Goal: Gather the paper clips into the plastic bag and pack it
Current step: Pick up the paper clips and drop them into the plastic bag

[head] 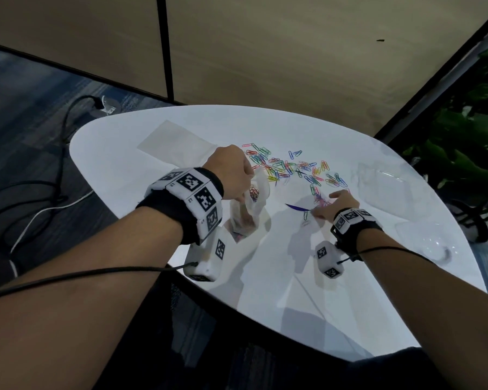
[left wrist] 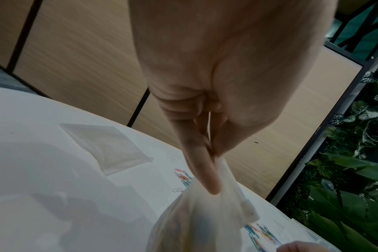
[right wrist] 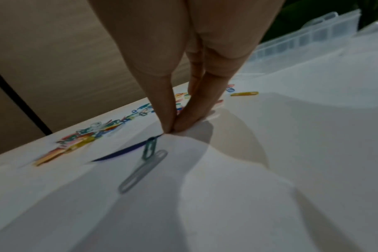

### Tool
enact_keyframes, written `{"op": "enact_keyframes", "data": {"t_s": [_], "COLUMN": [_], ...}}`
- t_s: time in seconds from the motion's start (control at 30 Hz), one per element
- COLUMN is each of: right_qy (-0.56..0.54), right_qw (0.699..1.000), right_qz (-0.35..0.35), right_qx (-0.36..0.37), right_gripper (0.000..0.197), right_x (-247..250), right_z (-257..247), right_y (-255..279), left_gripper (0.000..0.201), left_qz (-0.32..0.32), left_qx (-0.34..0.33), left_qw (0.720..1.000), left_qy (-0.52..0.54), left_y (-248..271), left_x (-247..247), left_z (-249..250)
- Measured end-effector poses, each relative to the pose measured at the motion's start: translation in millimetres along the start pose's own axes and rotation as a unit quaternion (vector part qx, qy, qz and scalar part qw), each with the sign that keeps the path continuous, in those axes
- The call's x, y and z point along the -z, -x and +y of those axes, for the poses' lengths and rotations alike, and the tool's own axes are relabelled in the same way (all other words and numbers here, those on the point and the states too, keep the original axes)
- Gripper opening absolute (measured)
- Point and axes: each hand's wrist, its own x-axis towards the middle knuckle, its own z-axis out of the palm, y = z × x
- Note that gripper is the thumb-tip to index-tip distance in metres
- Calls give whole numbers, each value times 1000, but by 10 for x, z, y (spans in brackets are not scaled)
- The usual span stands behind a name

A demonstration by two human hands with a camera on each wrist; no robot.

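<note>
The left hand pinches the soft, limp plastic bag by its rim, while the right hand presses its fingertips together onto light, slippery paper clips, which are best pinched in small bunches

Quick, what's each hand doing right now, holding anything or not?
Left hand: fingers pinch the plastic bag by its top edge, holding it up.
Right hand: fingertips pressed together on the table; whether they hold a clip cannot be told.

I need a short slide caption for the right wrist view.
Right hand fingertips meet on the white table beside a teal paper clip.
</note>
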Motion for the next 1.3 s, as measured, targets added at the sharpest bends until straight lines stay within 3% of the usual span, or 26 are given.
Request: {"op": "enact_keyframes", "data": {"t_s": [0.17, 0.27, 0.37, 0.5, 0.67, 0.77, 0.83, 0.9, 0.93, 1.0, 1.03, 1.2, 1.3], "right_qy": [-11, 105, 267, 266, 206, 137, 90, -15, -146, -409, -468, -492, -434], "right_qw": [996, 977, 932, 920, 949, 979, 992, 992, 977, 887, 847, 782, 790], "right_qz": [35, 10, -25, 29, 30, 13, -29, -119, -156, -208, -247, -383, -418], "right_qx": [76, 188, 242, 284, 236, 150, 84, 48, 25, -41, -52, 29, 112], "right_gripper": [64, 68, 56, 30, 20, 18, 26, 27, 27, 21, 16, 12, 12], "right_x": [0, -42, -119, -108, -33, 96, 183, 253, 272, 323, 361, 481, 352], "right_z": [-178, -337, -399, -416, -319, -224, -159, -168, -205, -308, -400, -887, -1089], "right_y": [-227, -278, -314, -211, -168, -209, -241, -227, -192, -92, 8, 592, 852], "left_gripper": [27, 29, 31, 30, 30, 29, 29, 28, 27, 27, 27, 25, 23], "left_qz": [-3, -4, -11, -14, -13, -14, -16, -17, -15, -10, -6, 4, 8], "left_qx": [2, -2, -7, -11, -12, -15, -15, -12, -9, 0, 5, 24, 32], "left_qw": [1000, 1000, 1000, 1000, 999, 999, 999, 999, 999, 999, 1000, 1000, 999], "left_qy": [-3, -11, -17, -20, -28, -36, -38, -37, -36, -31, -27, -4, 14], "left_y": [-6, -13, -18, -21, -4, 6, 5, 2, -4, -21, -27, -44, -54], "left_x": [31, 45, 27, 13, 32, 47, 48, 44, 44, 42, 42, 54, 47], "left_z": [-61, -49, -33, -24, 3, 18, 19, 31, 36, 52, 58, 36, 23]}}
